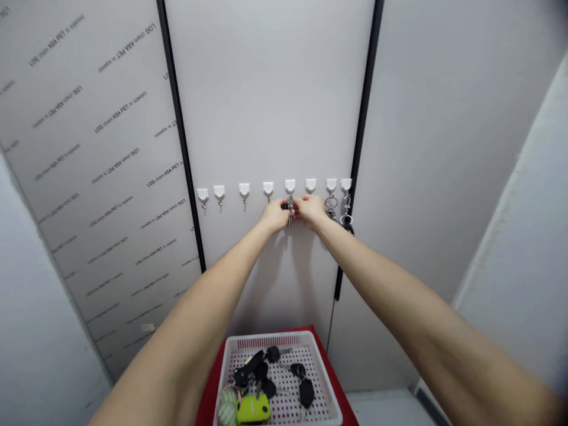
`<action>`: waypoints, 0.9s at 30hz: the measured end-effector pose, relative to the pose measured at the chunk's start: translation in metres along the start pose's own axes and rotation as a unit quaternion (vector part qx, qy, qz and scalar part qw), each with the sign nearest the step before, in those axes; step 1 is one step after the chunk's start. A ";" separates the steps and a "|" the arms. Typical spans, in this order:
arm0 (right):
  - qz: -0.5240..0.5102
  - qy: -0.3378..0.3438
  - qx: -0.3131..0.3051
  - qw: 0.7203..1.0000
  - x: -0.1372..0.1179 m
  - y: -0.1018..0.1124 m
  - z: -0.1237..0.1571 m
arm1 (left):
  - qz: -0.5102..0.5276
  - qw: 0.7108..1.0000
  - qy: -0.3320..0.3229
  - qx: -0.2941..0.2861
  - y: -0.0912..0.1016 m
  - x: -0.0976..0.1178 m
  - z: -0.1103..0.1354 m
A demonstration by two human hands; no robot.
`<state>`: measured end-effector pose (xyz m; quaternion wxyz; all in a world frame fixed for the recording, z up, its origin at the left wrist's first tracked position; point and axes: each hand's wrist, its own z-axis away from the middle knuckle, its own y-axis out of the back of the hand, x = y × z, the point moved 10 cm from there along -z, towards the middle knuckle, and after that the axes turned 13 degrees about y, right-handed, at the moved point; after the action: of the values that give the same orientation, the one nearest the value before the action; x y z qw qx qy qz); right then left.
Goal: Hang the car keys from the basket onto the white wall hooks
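Observation:
Both arms reach forward to a row of white adhesive hooks on the panel. My left hand [276, 215] and my right hand [309, 209] meet at the middle hook [290, 186], fingers closed around a bunch of keys [290, 218] just below it. The bunch's metal ring seems to be at the hook, but the fingers hide whether it hangs there. Right of my right hand, a key ring [331, 204] hangs from one hook, and another key bunch [347, 220] from the hook at the far right.
Below stands a white perforated basket [326, 384] on a red surface [344, 402]. It contains several black car keys [306, 391], a yellow-green key case [252, 408] and a pale green knotted ornament [228, 405]. Black strips [175, 100] border the panel; several hooks at left [219, 192] hold nothing.

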<state>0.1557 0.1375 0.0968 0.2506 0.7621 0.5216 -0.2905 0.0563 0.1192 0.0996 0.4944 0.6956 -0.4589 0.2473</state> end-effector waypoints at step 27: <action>0.286 0.048 -0.606 0.740 0.115 -0.058 0.326 | -0.268 0.924 0.088 -0.257 -0.129 -0.213 0.224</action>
<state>0.0755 0.0080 -0.2182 0.7055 0.5757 0.3562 0.2097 0.0485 0.0095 -0.2172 0.7423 0.6172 -0.2579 0.0392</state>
